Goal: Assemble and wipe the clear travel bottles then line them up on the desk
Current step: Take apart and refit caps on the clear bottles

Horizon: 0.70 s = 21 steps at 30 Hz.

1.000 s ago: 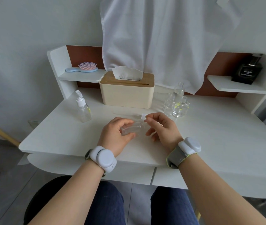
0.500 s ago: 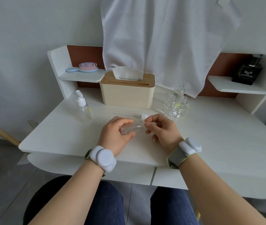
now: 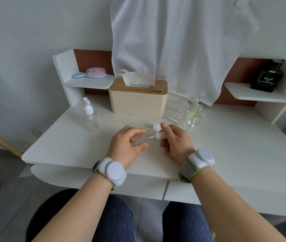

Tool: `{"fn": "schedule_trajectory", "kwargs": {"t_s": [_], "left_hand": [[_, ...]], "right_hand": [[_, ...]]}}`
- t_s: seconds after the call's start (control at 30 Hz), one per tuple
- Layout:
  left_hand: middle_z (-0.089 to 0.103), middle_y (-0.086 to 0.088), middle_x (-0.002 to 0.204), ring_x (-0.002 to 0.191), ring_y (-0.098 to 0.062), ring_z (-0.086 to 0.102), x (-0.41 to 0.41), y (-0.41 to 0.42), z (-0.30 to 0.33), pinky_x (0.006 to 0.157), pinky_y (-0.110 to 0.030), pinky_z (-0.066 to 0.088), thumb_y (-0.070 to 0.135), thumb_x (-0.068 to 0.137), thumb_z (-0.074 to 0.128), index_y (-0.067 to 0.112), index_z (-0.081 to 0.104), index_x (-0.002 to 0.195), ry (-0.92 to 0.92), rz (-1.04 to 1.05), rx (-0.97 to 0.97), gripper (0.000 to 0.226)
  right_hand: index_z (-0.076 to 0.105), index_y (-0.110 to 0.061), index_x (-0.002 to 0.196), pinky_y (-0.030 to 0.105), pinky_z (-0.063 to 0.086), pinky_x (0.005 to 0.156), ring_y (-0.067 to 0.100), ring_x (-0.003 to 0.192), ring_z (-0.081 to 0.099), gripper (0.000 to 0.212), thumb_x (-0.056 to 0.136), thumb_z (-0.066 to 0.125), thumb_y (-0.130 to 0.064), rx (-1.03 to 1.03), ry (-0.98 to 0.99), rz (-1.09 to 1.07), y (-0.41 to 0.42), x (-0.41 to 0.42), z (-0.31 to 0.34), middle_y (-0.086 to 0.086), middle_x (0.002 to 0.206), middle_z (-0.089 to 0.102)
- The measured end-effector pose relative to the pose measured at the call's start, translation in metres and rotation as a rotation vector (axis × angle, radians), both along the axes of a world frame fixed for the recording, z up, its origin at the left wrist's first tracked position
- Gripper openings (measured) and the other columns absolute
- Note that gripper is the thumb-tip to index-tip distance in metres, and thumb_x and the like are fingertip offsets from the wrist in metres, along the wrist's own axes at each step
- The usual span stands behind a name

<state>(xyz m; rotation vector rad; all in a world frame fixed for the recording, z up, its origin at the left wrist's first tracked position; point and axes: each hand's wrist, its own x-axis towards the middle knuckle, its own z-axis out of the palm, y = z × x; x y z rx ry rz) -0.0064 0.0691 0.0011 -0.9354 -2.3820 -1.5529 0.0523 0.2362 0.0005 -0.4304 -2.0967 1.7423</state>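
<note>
Head view: left hand [image 3: 127, 145] grasps 1 clear bottle [image 3: 143, 138] lying sideways above the desk [image 3: 69, 142]; right hand [image 3: 175, 142] pinches its white cap [image 3: 159, 135].

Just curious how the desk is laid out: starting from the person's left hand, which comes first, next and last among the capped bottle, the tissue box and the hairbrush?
From the left hand:
1. Capped bottle, standing on the desk, left of the hand.
2. Tissue box, at the back, centre.
3. Hairbrush, on the raised left shelf.
</note>
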Motion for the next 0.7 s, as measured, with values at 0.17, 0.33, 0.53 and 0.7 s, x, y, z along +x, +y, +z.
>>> {"fn": "schedule_trajectory", "kwargs": {"t_s": [0.17,0.33,0.53,0.7], "left_hand": [[0.067,0.005,0.095,0.088,-0.009,0.063,-0.0016,0.0008,-0.0010,0.074,-0.019,0.048,0.010,0.068,0.083,0.022,0.071,0.101,0.010,0.003,-0.003,0.037],[0.067,0.005,0.095,0.087,-0.009,0.063,-0.0025,0.0005,-0.0021,0.073,-0.018,0.047,0.010,0.068,0.083,0.023,0.071,0.100,0.009,0.011,0.005,0.037],[0.067,0.007,0.097,0.088,-0.008,0.063,-0.0028,0.0004,-0.0019,0.073,-0.015,0.046,0.009,0.068,0.083,0.022,0.071,0.101,-0.002,0.015,0.006,0.037],[0.067,0.005,0.098,0.087,-0.016,0.064,-0.0026,0.0001,-0.0020,0.074,-0.019,0.048,0.011,0.069,0.083,0.022,0.071,0.102,-0.006,0.014,-0.004,0.037]], "right_hand": [[0.059,-0.003,0.079,0.021,0.036,0.039,0.015,0.041,0.049,0.039,0.095,0.058,-0.038,0.027,0.005,0.033,0.0009,0.0018,0.0003,0.000,0.054,0.061],[0.061,-0.011,0.082,0.026,0.041,0.042,0.017,0.046,0.053,0.018,0.092,0.065,-0.026,-0.051,0.045,0.054,-0.0007,0.0023,0.0028,0.003,0.062,0.064],[0.060,-0.008,0.098,0.026,0.045,0.043,0.015,0.047,0.056,0.012,0.089,0.068,-0.010,-0.069,0.083,0.085,0.0002,0.0038,0.0039,0.002,0.068,0.060],[0.061,-0.012,0.093,0.028,0.043,0.041,0.018,0.047,0.057,0.018,0.092,0.065,-0.030,-0.080,0.060,0.036,0.0009,0.0020,0.0029,0.004,0.079,0.062]]}}
